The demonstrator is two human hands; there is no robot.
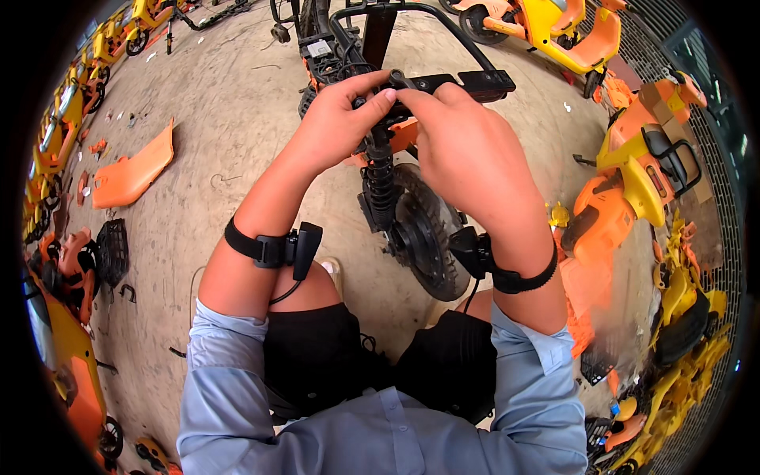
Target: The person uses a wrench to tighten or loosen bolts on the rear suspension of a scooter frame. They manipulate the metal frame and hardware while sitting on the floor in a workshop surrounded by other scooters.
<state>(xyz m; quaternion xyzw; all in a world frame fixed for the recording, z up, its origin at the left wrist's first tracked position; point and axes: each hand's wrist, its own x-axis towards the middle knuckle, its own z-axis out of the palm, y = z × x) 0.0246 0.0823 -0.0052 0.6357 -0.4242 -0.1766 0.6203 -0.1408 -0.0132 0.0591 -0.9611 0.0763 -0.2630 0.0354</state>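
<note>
Both hands meet at the rear of a stripped scooter frame (453, 32), over its black shock absorber (381, 182) and rear wheel (427, 233). My right hand (473, 150) is closed on a dark round-headed tool (399, 78), whose end shows by the index finger; the rest is hidden in the hand. My left hand (340, 119) has thumb and index finger drawn together beside the tool's head. What those fingers pinch, if anything, cannot be made out. A black bracket (487, 81) reaches out to the right past the knuckles.
An orange body panel (134, 170) lies on the concrete floor at left, near a black basket (113, 252). Yellow-and-orange scooters (566, 36) stand at the back right and along the left. Orange and yellow shells (633, 174) pile up on the right.
</note>
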